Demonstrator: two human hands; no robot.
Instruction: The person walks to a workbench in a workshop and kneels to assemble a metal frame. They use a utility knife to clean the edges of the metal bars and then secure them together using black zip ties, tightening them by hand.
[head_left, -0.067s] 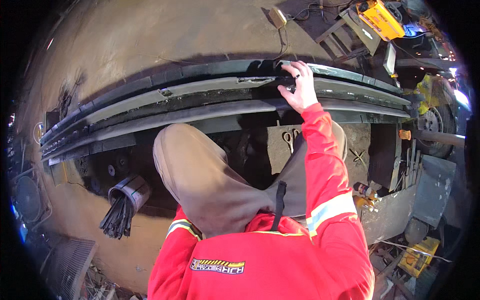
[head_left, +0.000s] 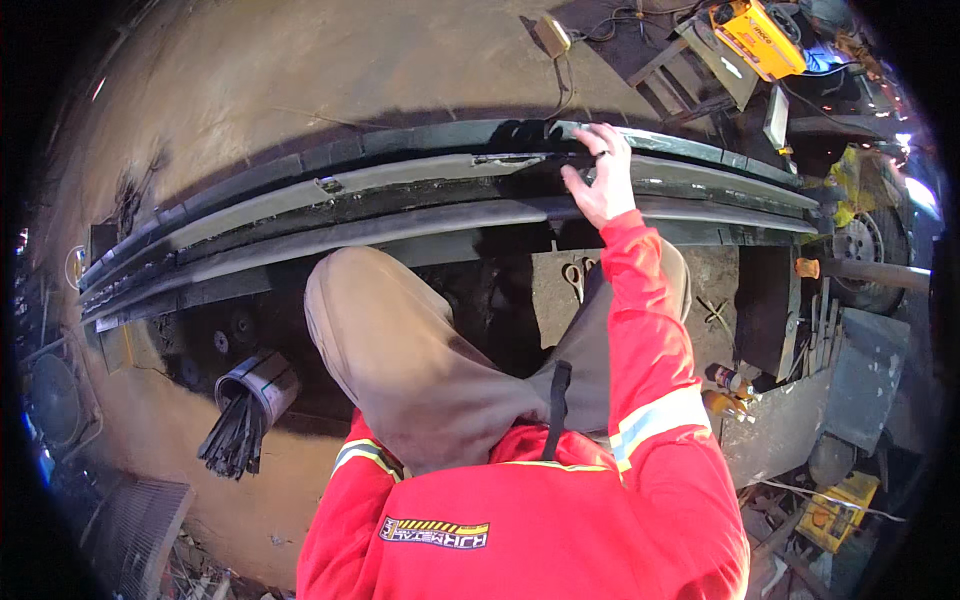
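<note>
My right hand [head_left: 605, 180] reaches over a long dark metal beam [head_left: 400, 200] lying crosswise in front of my knees. The fingers are curled toward the far edge, and the thumb bends in over the middle channel. Between thumb and fingers it is dark, and what they grip there is too shadowed to make out. The beam has pale grey ridges running along it and a black, rough channel between them. A narrow slot [head_left: 500, 159] shows in the ridge just left of the hand. My left arm [head_left: 365, 465] hangs by my side; its hand is hidden behind my leg.
Scissors [head_left: 575, 280] lie beneath the beam near my right knee. A tipped bucket [head_left: 275, 385] of dark strips lies at left. Bottles [head_left: 730, 390] stand at right. A yellow machine [head_left: 760, 38] sits on a stand at the far right, near a wheel [head_left: 865, 245] and a lit lamp [head_left: 555, 35].
My right hand has shifted very slightly, with the thumb and fingertips drawing a little closer together. The beam looks unchanged.
</note>
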